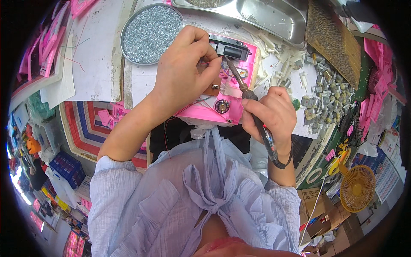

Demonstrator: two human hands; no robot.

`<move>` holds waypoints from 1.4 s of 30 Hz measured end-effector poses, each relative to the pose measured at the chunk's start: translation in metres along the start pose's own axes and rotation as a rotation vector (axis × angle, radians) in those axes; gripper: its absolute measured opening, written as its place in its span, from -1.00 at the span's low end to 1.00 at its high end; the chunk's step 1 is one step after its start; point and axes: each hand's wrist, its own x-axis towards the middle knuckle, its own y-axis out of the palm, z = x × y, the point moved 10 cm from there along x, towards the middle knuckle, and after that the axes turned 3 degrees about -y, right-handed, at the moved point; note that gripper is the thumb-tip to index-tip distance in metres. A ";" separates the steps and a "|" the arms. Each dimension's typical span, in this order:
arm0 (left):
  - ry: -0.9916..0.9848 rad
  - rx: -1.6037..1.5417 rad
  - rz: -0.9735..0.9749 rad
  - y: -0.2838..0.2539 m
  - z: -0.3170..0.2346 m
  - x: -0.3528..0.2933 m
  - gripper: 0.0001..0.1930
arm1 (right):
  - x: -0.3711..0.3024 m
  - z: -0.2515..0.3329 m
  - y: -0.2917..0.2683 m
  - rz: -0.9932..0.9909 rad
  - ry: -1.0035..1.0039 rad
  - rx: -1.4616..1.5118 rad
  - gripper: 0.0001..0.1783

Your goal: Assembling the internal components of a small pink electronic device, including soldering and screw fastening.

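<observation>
A pink plastic housing (201,112) lies on the table in front of me. Fitted in it are a black part (233,51) along the far edge, a small round speaker (222,106) near the front and several thin wires. My left hand (182,70) reaches over its left side, thumb and fingers pinched on a thin red wire (206,64). In my closed right hand (274,113) is a soldering iron (248,92), held like a pen. Its tip points up and left, beside the black part and close to my left fingertips. Whether the tip touches the wire cannot be made out.
A round tray of small screws (152,34) stands at the far left, a steel tray (274,19) behind the housing. White plastic pieces (278,64) and small metal parts (325,96) lie loose at right, by a brown board (334,40). Pink pieces (51,43) are stacked far left.
</observation>
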 end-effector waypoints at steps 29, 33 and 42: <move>-0.005 0.050 -0.049 -0.001 0.000 0.001 -0.84 | -0.002 -0.015 -0.004 -0.054 0.047 0.098 -0.69; 0.026 0.051 -0.060 -0.001 -0.001 0.002 -0.86 | 0.001 -0.015 -0.002 -0.031 0.045 0.092 -0.69; 0.043 0.070 -0.057 -0.002 -0.002 0.001 -0.88 | 0.003 -0.015 -0.002 -0.055 0.043 0.098 -0.67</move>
